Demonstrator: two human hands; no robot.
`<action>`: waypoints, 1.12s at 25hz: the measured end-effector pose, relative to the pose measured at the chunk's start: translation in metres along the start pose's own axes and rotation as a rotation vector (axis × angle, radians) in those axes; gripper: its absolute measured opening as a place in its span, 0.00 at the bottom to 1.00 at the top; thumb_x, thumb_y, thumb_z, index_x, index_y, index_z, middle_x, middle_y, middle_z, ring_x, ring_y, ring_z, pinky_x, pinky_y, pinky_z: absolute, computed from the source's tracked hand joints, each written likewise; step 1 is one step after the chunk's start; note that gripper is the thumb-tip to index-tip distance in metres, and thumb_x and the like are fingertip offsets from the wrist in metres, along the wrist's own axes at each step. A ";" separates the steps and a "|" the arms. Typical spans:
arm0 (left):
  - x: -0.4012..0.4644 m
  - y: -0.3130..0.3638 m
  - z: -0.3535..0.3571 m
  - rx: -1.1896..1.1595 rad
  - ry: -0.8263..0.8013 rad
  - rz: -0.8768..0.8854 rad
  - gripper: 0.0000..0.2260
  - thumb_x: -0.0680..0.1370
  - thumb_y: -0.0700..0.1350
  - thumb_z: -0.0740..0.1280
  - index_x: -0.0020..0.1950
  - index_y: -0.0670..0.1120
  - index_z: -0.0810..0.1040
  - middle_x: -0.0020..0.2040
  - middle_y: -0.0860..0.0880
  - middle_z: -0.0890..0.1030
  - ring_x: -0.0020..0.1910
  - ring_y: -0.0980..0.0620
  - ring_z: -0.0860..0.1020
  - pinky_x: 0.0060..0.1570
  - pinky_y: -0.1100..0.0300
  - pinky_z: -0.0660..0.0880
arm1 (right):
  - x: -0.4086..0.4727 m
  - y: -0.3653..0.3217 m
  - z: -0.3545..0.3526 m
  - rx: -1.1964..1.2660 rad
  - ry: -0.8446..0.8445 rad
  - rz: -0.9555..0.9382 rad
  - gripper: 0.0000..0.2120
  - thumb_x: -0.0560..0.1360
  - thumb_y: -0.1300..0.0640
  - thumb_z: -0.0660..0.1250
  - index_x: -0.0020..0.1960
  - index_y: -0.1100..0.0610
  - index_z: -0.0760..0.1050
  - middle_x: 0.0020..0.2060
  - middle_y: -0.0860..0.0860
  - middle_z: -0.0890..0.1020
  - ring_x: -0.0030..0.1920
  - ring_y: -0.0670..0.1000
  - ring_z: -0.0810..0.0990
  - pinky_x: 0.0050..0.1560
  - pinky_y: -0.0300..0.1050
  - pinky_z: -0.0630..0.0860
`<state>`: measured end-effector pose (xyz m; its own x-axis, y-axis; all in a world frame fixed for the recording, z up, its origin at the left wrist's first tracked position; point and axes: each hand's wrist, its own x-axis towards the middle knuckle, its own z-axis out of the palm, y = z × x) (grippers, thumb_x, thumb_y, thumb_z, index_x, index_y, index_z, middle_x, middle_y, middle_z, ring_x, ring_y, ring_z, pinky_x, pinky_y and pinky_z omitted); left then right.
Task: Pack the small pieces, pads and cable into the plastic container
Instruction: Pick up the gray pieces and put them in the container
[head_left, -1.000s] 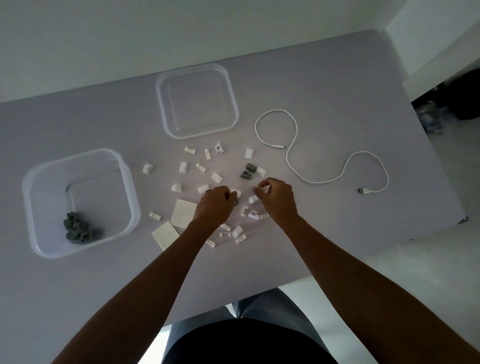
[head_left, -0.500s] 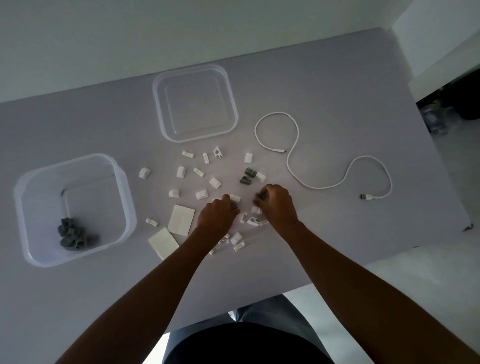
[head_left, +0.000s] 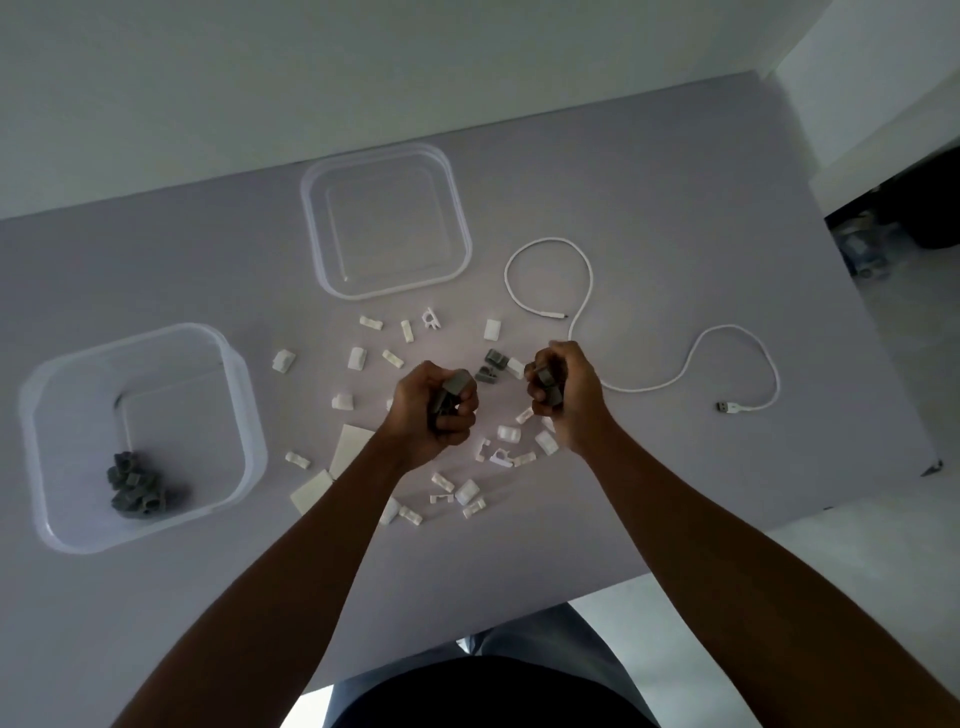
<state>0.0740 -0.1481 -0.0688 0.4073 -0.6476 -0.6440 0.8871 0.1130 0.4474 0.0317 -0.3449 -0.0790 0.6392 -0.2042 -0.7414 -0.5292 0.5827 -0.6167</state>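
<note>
Seen from above, a pale grey bench (head_left: 675, 156) carried scattered parts, with two bare arms reaching in from below. The left hand (head_left: 434, 410) was curled into a fist around several grey pieces (head_left: 451, 396), raised a little above the surface. The right hand (head_left: 563, 395) was likewise clenched around more grey pieces (head_left: 548, 384). Between the two hands, a few loose grey pieces (head_left: 491, 366) lay on the bench. Small white pieces (head_left: 506, 433) were strewn around and below the hands. Two cream square pads (head_left: 349, 448) lay just left of the left forearm, partly hidden by it. A white cable (head_left: 589, 291) snaked in loops across the bench to the right, well apart from the boxes. At the left stood a clear plastic container (head_left: 249, 415) with a heap of grey pieces (head_left: 136, 491) in its near corner. A second clear container (head_left: 462, 234), holding nothing visible, sat at the far middle of the bench.
</note>
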 end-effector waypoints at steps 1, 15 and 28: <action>0.002 0.004 0.002 -0.014 -0.018 0.008 0.10 0.71 0.48 0.53 0.36 0.43 0.68 0.32 0.46 0.68 0.21 0.55 0.58 0.26 0.62 0.50 | 0.002 -0.004 0.002 -0.079 0.012 -0.024 0.15 0.77 0.49 0.64 0.34 0.55 0.70 0.31 0.54 0.74 0.26 0.49 0.67 0.25 0.39 0.57; 0.023 0.023 -0.001 0.165 0.128 -0.006 0.17 0.78 0.49 0.56 0.31 0.45 0.69 0.29 0.48 0.68 0.22 0.54 0.58 0.28 0.59 0.52 | 0.057 0.011 0.017 -1.518 0.057 -0.589 0.09 0.73 0.51 0.69 0.51 0.53 0.79 0.44 0.52 0.85 0.43 0.55 0.83 0.45 0.49 0.80; 0.064 0.005 0.003 1.940 0.421 0.266 0.14 0.80 0.53 0.59 0.61 0.47 0.66 0.43 0.44 0.79 0.41 0.41 0.80 0.40 0.52 0.76 | 0.031 0.008 -0.007 -0.541 0.285 -0.354 0.08 0.73 0.53 0.73 0.47 0.58 0.83 0.28 0.50 0.78 0.27 0.49 0.73 0.29 0.43 0.71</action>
<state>0.1038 -0.1916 -0.1062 0.7367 -0.5382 -0.4095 -0.4466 -0.8419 0.3030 0.0437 -0.3520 -0.1086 0.6925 -0.5503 -0.4665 -0.5667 -0.0148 -0.8238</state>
